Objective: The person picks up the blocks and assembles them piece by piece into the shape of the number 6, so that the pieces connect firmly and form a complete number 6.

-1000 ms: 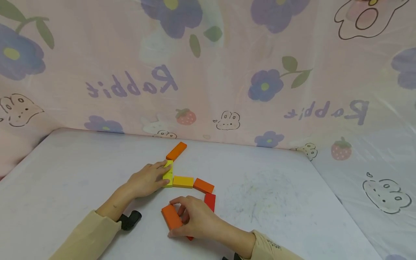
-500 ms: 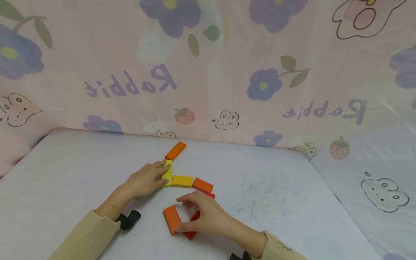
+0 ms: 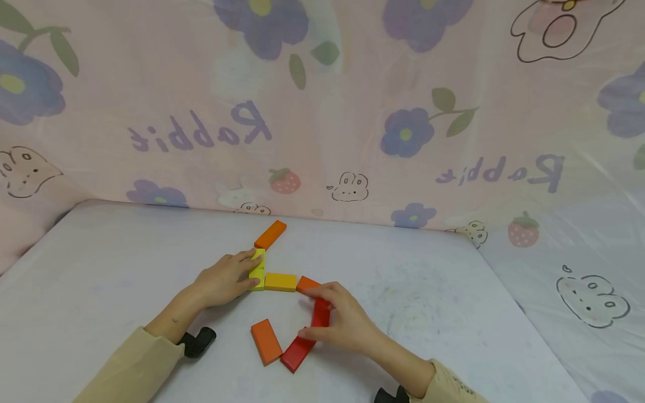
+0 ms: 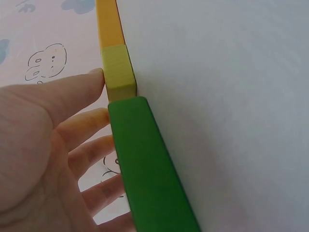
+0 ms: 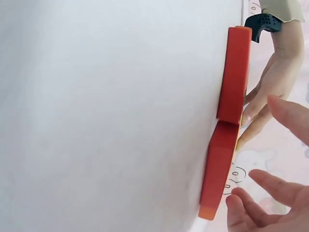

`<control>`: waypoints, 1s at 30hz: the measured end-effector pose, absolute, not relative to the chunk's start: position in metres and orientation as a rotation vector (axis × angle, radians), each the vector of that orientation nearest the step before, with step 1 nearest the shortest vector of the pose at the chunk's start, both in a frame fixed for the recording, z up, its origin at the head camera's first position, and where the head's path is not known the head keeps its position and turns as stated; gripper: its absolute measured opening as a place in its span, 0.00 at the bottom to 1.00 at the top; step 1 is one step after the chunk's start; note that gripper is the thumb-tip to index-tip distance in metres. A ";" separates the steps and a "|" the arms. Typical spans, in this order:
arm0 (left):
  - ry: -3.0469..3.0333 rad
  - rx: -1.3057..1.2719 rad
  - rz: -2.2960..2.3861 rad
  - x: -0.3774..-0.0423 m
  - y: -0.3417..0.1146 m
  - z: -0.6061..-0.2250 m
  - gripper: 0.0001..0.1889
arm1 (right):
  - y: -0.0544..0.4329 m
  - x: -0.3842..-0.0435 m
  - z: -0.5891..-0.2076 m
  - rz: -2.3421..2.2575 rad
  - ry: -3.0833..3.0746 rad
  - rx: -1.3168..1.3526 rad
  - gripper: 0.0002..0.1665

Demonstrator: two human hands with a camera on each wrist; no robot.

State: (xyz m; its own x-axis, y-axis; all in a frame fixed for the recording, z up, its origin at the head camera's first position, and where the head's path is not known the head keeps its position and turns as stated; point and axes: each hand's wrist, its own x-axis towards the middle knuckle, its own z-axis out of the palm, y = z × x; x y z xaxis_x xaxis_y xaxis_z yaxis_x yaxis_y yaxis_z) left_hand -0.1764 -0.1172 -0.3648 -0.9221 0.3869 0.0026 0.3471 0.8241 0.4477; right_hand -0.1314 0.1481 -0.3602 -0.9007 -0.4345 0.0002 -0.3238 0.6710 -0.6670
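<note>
In the head view my left hand (image 3: 227,282) rests with extended fingers on a yellow block (image 3: 257,272). A green block (image 4: 149,164) beside those fingers shows in the left wrist view; the hand hides it from the head camera. My right hand (image 3: 347,322) is spread over the upper red block (image 3: 320,316), its thumb by the lower red block (image 3: 297,354) and its fingertips near an orange block (image 3: 306,283). In the right wrist view its fingers look apart from the blocks. A second orange block (image 3: 266,342) lies against the lower red one.
An amber block (image 3: 280,282) links the yellow block to the curved row. Beyond the left hand an orange block (image 3: 270,234) lies slanted. The white tabletop (image 3: 413,347) ends at a patterned pink curtain (image 3: 322,112).
My right hand has let go of the lower orange block and moved up and right to the red blocks. My left hand has stayed on the yellow block.
</note>
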 end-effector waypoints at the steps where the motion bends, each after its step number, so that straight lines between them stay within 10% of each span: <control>1: 2.916 0.590 0.691 -0.176 -0.117 -0.365 0.28 | 0.149 -0.132 -0.360 -1.036 2.734 -0.614 0.37; 30: 2.913 0.579 0.715 -0.179 -0.113 -0.357 0.27 | 0.159 -0.136 -0.367 -0.797 2.855 -0.609 0.48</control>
State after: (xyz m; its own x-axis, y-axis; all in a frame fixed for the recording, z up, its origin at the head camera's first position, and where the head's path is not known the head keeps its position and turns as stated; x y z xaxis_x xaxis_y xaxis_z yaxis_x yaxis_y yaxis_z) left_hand -0.1787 -0.1131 -0.3568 -0.9245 0.3811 0.0057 0.3404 0.8190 0.4619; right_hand -0.1361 0.1595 -0.3672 -0.9126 -0.4087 -0.0033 -0.3480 0.7811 -0.5185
